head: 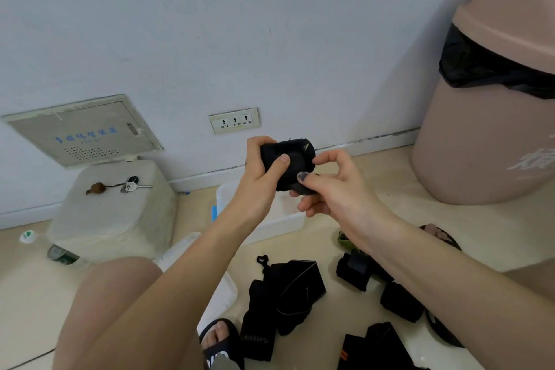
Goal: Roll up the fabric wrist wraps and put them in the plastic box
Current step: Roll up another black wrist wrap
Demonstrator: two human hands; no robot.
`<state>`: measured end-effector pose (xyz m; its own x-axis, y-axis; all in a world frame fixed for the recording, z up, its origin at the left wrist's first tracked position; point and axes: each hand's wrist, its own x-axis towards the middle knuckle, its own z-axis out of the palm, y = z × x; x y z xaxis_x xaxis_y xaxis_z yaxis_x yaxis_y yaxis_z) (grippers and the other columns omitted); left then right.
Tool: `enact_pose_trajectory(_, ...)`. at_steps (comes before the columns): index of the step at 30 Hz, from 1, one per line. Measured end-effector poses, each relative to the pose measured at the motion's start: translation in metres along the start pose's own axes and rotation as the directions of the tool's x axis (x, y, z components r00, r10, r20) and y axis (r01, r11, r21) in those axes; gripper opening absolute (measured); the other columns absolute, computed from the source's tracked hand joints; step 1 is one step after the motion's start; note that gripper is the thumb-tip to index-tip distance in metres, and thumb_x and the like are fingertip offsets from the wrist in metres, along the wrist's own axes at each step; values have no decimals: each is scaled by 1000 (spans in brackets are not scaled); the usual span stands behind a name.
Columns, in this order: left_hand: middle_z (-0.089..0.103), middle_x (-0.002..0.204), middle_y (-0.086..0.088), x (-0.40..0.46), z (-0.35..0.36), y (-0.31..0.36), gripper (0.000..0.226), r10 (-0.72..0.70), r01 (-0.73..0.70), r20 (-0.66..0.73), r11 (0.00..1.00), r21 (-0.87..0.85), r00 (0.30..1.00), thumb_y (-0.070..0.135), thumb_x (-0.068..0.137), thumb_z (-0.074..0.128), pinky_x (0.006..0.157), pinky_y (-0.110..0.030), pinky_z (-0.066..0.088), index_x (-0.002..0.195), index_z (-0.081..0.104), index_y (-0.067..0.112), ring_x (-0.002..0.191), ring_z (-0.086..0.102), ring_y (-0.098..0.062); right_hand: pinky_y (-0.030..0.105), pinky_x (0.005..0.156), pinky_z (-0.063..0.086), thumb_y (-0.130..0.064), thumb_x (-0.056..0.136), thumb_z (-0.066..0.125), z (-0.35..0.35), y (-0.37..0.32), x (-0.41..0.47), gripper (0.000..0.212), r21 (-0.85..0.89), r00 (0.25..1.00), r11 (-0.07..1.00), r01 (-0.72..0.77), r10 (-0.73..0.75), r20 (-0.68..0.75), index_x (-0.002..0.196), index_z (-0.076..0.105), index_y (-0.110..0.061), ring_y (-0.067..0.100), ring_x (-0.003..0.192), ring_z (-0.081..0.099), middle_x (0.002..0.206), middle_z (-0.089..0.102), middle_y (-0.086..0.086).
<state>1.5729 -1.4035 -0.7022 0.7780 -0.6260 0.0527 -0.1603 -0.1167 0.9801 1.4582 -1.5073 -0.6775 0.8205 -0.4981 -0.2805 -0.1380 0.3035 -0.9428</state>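
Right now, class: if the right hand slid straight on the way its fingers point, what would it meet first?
The right hand points left toward the rolled black wrist wrap, which its fingertips already pinch. Beyond that lies the left hand gripping the roll. Depth looks shared, though one view cannot confirm it.

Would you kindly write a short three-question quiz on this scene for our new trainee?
1. True or false: the rolled wrist wrap already lies in the plastic box.
2. Which hand has its thumb pressed on the front of the roll: A) left hand B) right hand?
3. Fill in: the keys lie on top of the overturned ____ tub.

Key:
1. False; both hands hold it above the box.
2. A.
3. White.
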Motion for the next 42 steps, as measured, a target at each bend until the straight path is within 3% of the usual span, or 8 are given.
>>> enact_pose_trajectory(5, 58, 103, -1, -3, 0, 7, 17, -21, 23, 35, 999, -49, 999, 15, 106, 51, 64, -8, 46, 121, 43, 16, 69, 58, 8, 28, 59, 57, -1, 100, 59, -6, -8, 4, 10, -33, 997, 999, 33, -31, 76, 107, 66, 1, 23, 62, 72, 88, 77, 21)
enact_pose_trajectory(10, 61, 101, 3, -4, -5, 5, 9, -70, 71, 28, 996, -49, 997, 27, 106, 53, 65, -19, 47, 112, 47, 31, 78, 59, -6, 33, 77, 62, 20, 88, 51, -14, -14, 7, 32, -30, 975, 999, 27, -20, 223, 114, 65, 5, 31, 90, 77, 98, 77, 22)
enact_pose_trajectory(13, 61, 94, 6, -4, -8, 3, 6, -84, 85, 35, 996, -32, 996, 30, 105, 53, 65, -23, 44, 108, 48, 32, 73, 56, -6, 33, 75, 63, 11, 96, 58, -15, -16, 9, 17, -117, 963, 987, 109, -75, 257, 108, 65, 2, 28, 82, 77, 94, 78, 21)
enact_pose_trajectory(19, 56, 91, 3, -13, -4, 8, 5, -98, 103, 103, 993, -51, 990, 19, 105, 47, 56, -10, 43, 108, 49, 16, 64, 56, 2, 20, 54, 43, -14, 100, 62, -18, -7, 15, 19, -471, 924, 799, 373, -364, 113, 82, 69, -15, 11, 50, 54, 58, 65, 1)
enact_pose_trajectory(24, 63, 95, -2, -11, -4, 5, 5, -139, 149, 113, 984, -93, 984, 24, 105, 50, 76, -33, 57, 102, 53, 21, 84, 66, -13, 12, 61, 35, -17, 95, 68, -12, 3, 20, 14, -581, 843, 682, 445, -538, 15, 83, 72, -20, 5, 66, 48, 67, 49, -10)
enact_pose_trajectory(31, 60, 84, 9, -17, 2, 4, 9, -133, 145, 106, 983, -109, 985, 25, 107, 46, 65, -21, 51, 101, 50, 20, 75, 60, -8, 6, 75, 38, -22, 102, 59, 1, 23, 20, 9, -496, 881, 785, 370, -467, -81, 95, 62, -26, -2, 92, 52, 105, 50, -3)
enact_pose_trajectory(36, 55, 73, 13, -25, 9, 7, 25, -126, 139, 91, 979, -151, 988, 41, 105, 49, 54, -13, 42, 96, 47, 19, 58, 52, -1, 34, 74, 52, -23, 103, 56, 6, 21, 18, 9, -329, 917, 886, 326, -381, -118, 96, 60, -20, 18, 90, 62, 94, 66, -2)
enact_pose_trajectory(42, 63, 87, 1, -22, 7, 1, 13, -144, 161, 116, 974, -161, 983, 34, 96, 59, 65, -35, 55, 91, 55, 23, 80, 63, -19, 34, 67, 51, -19, 96, 66, 7, 26, 11, 11, -209, 929, 936, 284, -323, -182, 87, 60, -24, 17, 81, 58, 89, 63, -4)
